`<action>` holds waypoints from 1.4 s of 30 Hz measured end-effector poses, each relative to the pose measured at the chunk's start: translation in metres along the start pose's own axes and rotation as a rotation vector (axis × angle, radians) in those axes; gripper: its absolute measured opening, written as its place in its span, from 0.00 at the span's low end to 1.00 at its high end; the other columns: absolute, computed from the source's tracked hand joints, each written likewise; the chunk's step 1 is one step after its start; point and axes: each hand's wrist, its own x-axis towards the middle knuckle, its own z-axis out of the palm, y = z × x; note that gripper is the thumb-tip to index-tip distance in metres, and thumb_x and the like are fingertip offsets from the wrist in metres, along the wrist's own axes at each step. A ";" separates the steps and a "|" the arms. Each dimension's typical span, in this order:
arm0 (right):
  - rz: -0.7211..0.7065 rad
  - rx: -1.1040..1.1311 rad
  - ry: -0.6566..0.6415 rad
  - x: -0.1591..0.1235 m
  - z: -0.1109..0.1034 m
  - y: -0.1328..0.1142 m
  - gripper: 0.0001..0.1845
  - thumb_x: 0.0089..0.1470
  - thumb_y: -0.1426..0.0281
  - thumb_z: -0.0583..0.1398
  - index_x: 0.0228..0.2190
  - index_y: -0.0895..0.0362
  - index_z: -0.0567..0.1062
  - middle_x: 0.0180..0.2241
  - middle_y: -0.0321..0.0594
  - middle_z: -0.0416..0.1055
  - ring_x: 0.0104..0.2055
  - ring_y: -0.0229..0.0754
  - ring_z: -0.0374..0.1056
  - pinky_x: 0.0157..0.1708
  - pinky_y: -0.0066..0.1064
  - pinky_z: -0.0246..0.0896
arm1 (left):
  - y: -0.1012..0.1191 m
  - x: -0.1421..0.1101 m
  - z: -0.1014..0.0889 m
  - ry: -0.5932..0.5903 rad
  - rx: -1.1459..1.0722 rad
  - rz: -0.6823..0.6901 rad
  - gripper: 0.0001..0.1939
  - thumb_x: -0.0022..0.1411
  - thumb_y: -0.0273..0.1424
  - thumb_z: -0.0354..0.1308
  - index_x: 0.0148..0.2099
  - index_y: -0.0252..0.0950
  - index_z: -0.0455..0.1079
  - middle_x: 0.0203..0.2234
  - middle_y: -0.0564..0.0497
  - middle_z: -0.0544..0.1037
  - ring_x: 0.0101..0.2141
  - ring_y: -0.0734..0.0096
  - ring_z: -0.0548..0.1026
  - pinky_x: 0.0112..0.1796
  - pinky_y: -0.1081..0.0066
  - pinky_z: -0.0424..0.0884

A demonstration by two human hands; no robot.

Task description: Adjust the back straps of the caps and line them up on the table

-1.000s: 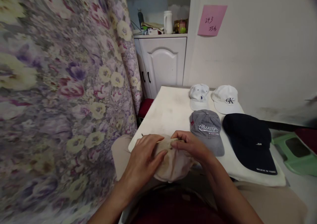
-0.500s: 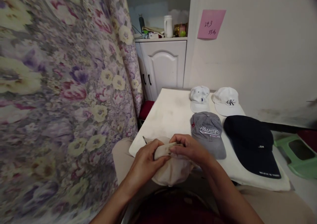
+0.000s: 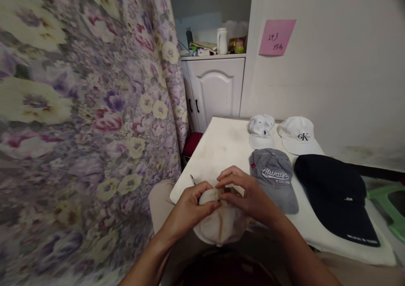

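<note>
A pale cream cap point(image 3: 223, 227) is held low in front of me, its crown hanging toward my lap. My left hand point(image 3: 186, 206) is closed around the left part of its back strap, thumb below and fingers above. On the strap's other side, my right hand point(image 3: 253, 195) has its thumb and fingertips at a small dark metal piece near the strap's middle. A thin dark-tipped object point(image 3: 192, 179) sticks up just behind my left hand; I cannot make out what it is. Closest to my right hand lies a grey cap point(image 3: 274, 180) with white lettering.
On the cream-topped table point(image 3: 218, 147) are also a small white cap point(image 3: 262, 132), a white cap with black letters point(image 3: 299, 135) and a large navy cap point(image 3: 332, 189). A floral curtain point(image 3: 95, 151) hangs at left. A green stool point(image 3: 390, 210) stands at right.
My right hand's fingers have lifted and spread somewhat at the strap, while my left hand keeps its grip. The view has shifted, so the table and caps sit slightly lower and farther right.
</note>
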 end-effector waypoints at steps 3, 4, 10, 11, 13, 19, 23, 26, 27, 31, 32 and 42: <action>-0.011 -0.019 0.000 0.001 0.002 -0.001 0.09 0.55 0.75 0.64 0.38 0.51 0.78 0.43 0.41 0.70 0.46 0.44 0.67 0.48 0.39 0.63 | 0.001 0.001 0.000 0.012 0.009 -0.003 0.08 0.56 0.33 0.61 0.36 0.34 0.72 0.27 0.54 0.72 0.29 0.71 0.67 0.31 0.74 0.63; -0.016 -0.020 -0.002 0.001 0.002 -0.001 0.09 0.55 0.76 0.64 0.37 0.51 0.78 0.43 0.41 0.70 0.46 0.44 0.67 0.47 0.39 0.64 | 0.001 0.001 0.000 0.017 0.012 -0.002 0.07 0.55 0.33 0.61 0.35 0.34 0.72 0.26 0.55 0.72 0.29 0.71 0.67 0.31 0.74 0.62; -0.021 -0.047 -0.074 0.006 -0.001 -0.005 0.11 0.51 0.80 0.65 0.34 0.53 0.74 0.42 0.40 0.70 0.46 0.44 0.67 0.48 0.38 0.62 | 0.001 0.001 0.002 0.012 0.032 0.003 0.07 0.55 0.32 0.61 0.36 0.34 0.72 0.28 0.53 0.74 0.31 0.68 0.69 0.33 0.73 0.64; -0.022 -0.041 -0.096 0.007 -0.001 -0.006 0.10 0.52 0.80 0.65 0.33 0.54 0.73 0.43 0.40 0.70 0.46 0.44 0.67 0.48 0.38 0.62 | 0.001 0.001 0.002 0.008 0.021 0.008 0.07 0.55 0.32 0.61 0.36 0.34 0.72 0.28 0.53 0.74 0.32 0.68 0.70 0.34 0.73 0.64; -0.014 -0.012 -0.136 0.009 -0.003 -0.007 0.09 0.52 0.79 0.65 0.32 0.55 0.72 0.43 0.40 0.70 0.46 0.43 0.67 0.47 0.36 0.62 | 0.001 0.001 0.002 0.001 -0.005 0.012 0.07 0.56 0.31 0.61 0.37 0.34 0.72 0.29 0.53 0.75 0.33 0.68 0.70 0.34 0.73 0.65; 0.027 0.090 -0.176 0.009 -0.005 -0.004 0.05 0.56 0.76 0.62 0.33 0.55 0.72 0.44 0.40 0.70 0.45 0.42 0.67 0.46 0.35 0.63 | -0.003 0.002 0.000 0.022 0.018 0.012 0.05 0.55 0.31 0.62 0.35 0.34 0.72 0.26 0.55 0.72 0.29 0.72 0.66 0.30 0.75 0.62; 0.018 0.071 -0.170 0.010 -0.006 -0.003 0.02 0.59 0.73 0.61 0.33 0.55 0.73 0.43 0.41 0.71 0.45 0.42 0.67 0.47 0.35 0.62 | -0.002 0.004 0.000 0.023 0.034 0.018 0.07 0.55 0.32 0.61 0.35 0.34 0.72 0.28 0.53 0.73 0.31 0.69 0.68 0.32 0.74 0.63; 0.002 0.063 -0.162 0.010 -0.007 -0.001 0.05 0.60 0.71 0.60 0.31 0.55 0.71 0.43 0.42 0.70 0.46 0.43 0.67 0.47 0.36 0.62 | -0.001 0.005 0.002 0.029 0.027 0.007 0.07 0.55 0.33 0.61 0.33 0.35 0.71 0.26 0.54 0.71 0.29 0.70 0.67 0.31 0.74 0.63; -0.007 0.063 -0.159 0.010 -0.007 0.000 0.06 0.61 0.71 0.59 0.30 0.55 0.70 0.44 0.42 0.69 0.46 0.43 0.67 0.47 0.36 0.62 | -0.001 0.005 0.002 0.030 0.020 0.004 0.07 0.55 0.33 0.61 0.33 0.35 0.70 0.25 0.55 0.71 0.28 0.71 0.66 0.30 0.75 0.62; -0.003 0.063 -0.130 0.007 -0.005 0.002 0.06 0.60 0.72 0.58 0.30 0.55 0.69 0.45 0.43 0.69 0.46 0.42 0.67 0.46 0.35 0.63 | -0.006 0.005 0.002 0.016 -0.001 0.016 0.07 0.56 0.33 0.62 0.33 0.35 0.70 0.25 0.56 0.70 0.28 0.73 0.66 0.30 0.75 0.62; 0.008 0.056 -0.109 0.006 -0.003 0.002 0.06 0.59 0.73 0.59 0.30 0.55 0.68 0.45 0.43 0.70 0.46 0.43 0.68 0.45 0.35 0.64 | -0.007 0.006 0.002 0.015 0.001 0.020 0.07 0.56 0.33 0.62 0.33 0.35 0.70 0.26 0.56 0.70 0.28 0.72 0.66 0.30 0.75 0.62; 0.018 -0.011 -0.045 0.004 0.002 -0.005 0.06 0.55 0.78 0.60 0.32 0.55 0.71 0.45 0.44 0.71 0.45 0.43 0.69 0.44 0.36 0.66 | -0.007 0.006 0.003 0.024 -0.004 0.041 0.06 0.58 0.32 0.62 0.35 0.34 0.72 0.28 0.54 0.73 0.31 0.70 0.69 0.33 0.74 0.64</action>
